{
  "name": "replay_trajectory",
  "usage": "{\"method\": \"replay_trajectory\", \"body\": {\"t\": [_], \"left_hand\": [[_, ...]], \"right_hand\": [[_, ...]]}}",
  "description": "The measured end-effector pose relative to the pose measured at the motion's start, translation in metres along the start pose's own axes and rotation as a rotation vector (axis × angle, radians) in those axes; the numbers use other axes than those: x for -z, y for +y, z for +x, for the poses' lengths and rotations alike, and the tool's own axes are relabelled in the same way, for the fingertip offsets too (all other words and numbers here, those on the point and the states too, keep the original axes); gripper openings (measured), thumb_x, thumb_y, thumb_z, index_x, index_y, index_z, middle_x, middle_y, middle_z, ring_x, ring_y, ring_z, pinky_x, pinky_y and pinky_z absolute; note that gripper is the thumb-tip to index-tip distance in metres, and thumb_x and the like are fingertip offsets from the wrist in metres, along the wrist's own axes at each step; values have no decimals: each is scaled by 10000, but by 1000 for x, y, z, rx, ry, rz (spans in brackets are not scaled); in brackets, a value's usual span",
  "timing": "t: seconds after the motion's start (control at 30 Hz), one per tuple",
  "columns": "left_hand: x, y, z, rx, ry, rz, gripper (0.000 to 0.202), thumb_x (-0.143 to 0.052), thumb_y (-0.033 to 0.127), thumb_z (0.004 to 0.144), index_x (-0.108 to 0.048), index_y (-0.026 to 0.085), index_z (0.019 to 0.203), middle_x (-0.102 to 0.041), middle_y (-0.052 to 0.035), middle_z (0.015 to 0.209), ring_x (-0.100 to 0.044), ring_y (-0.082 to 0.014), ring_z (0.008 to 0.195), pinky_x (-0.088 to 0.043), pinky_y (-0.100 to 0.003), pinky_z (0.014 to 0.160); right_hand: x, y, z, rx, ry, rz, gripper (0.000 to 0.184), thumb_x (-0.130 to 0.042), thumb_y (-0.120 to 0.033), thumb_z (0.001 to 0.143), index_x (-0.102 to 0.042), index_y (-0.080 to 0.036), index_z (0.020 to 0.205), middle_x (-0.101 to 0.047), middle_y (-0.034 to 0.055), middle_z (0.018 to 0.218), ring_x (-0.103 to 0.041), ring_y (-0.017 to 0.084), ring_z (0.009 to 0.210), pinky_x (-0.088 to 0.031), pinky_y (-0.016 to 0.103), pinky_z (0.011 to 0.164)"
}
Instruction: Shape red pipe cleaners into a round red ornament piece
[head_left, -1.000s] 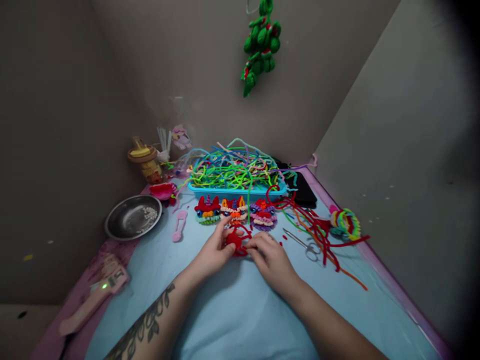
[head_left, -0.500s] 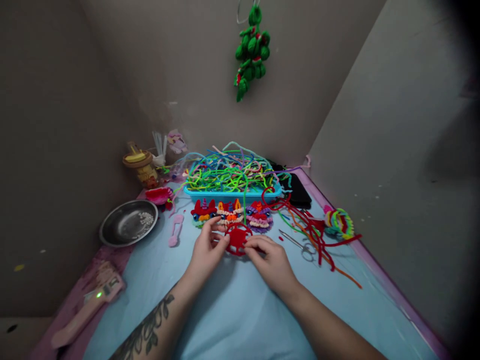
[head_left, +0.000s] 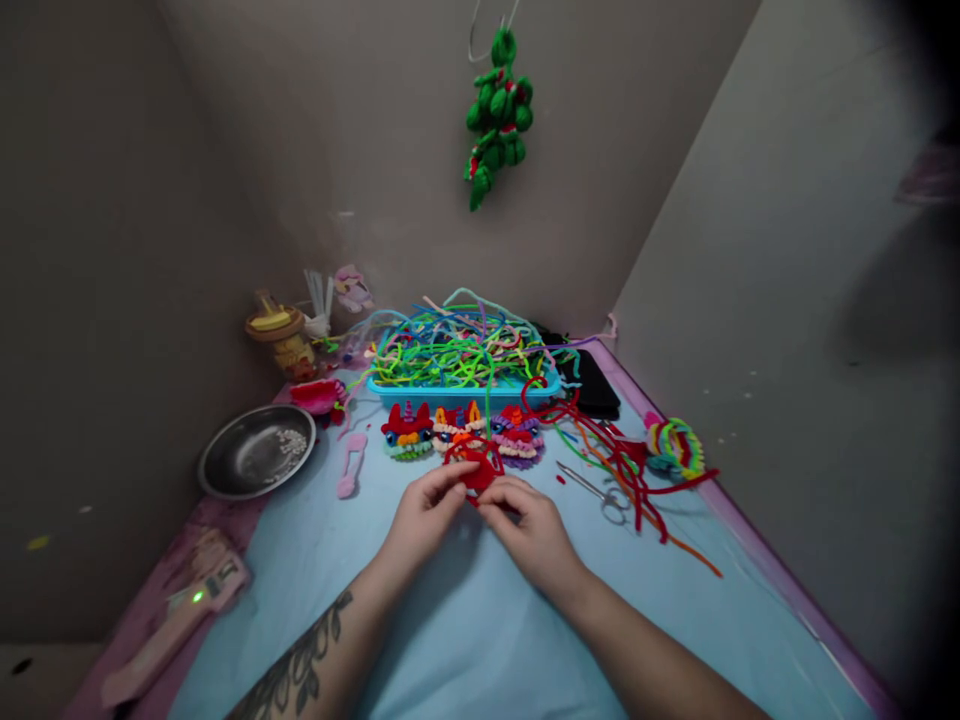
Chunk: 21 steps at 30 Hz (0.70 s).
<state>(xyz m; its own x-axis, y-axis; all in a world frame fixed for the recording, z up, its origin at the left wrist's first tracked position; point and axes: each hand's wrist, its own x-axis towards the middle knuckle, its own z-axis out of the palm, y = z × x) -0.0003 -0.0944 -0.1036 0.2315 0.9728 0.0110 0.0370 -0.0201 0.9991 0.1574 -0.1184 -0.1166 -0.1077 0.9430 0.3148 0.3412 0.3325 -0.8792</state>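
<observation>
Between both hands is a round red pipe-cleaner piece (head_left: 475,473), a ring with a filled middle and gaps around it. My left hand (head_left: 430,502) pinches its left side, thumb and fingers closed, the fingers covering part of the middle. At the lower right edge my right hand (head_left: 529,515) grips it between thumb and forefinger. Just behind are colourful fuzzy figures: one with red ears (head_left: 408,432), one in orange and cream (head_left: 458,428) and a purple one (head_left: 517,436). The red piece overlaps the lower part of the middle figure.
A blue tray (head_left: 465,396) heaped with pipe cleaners stands at the back. Scissors (head_left: 596,491) and loose red stems (head_left: 630,470) lie right, near a colourful coil (head_left: 679,447). Left are a metal bowl (head_left: 256,452), a pink clip (head_left: 351,466) and a glue gun (head_left: 180,620).
My left hand's fingers have come down and closed over the red piece, covering more of it. The piece is tilted more, and my right hand has shifted slightly left.
</observation>
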Motion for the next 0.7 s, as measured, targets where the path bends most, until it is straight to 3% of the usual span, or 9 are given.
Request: {"method": "replay_trajectory", "body": {"t": [0.1,0.2,0.5,0.7], "left_hand": [[3,0,1,24,54,40,285,-598,293,754,-695,153,983,-702,-101,1021,-627,-243,952,-457,-356,864],[5,2,1,1,87,115,278,-591,279,764,-693,171,1000,-705,-85,1021,-624,-238,952,-463,-350,844],[-3,1,-5,-89,135,420,248,-602,245,765,-694,218,993,-705,-56,933,-607,-186,781,-443,-267,641],[-4,-9,-7,-172,137,437,246,-573,219,791,-670,223,1017,-691,-51,1001,-614,-187,884,-462,-273,722]], "right_hand": [[1,1,0,25,47,-25,92,-561,-153,792,-636,-198,762,-599,44,871,-581,167,848,-459,271,762],[3,1,-1,19,55,-53,105,-541,-166,809,-630,-203,768,-590,37,822,-579,161,790,-458,263,705],[1,-2,0,-56,64,-57,102,-523,-169,793,-615,-193,757,-627,23,747,-582,151,691,-442,243,616],[-2,-3,-2,-132,70,-26,59,-529,-198,780,-585,-184,764,-612,0,686,-565,135,613,-438,228,573]]}}
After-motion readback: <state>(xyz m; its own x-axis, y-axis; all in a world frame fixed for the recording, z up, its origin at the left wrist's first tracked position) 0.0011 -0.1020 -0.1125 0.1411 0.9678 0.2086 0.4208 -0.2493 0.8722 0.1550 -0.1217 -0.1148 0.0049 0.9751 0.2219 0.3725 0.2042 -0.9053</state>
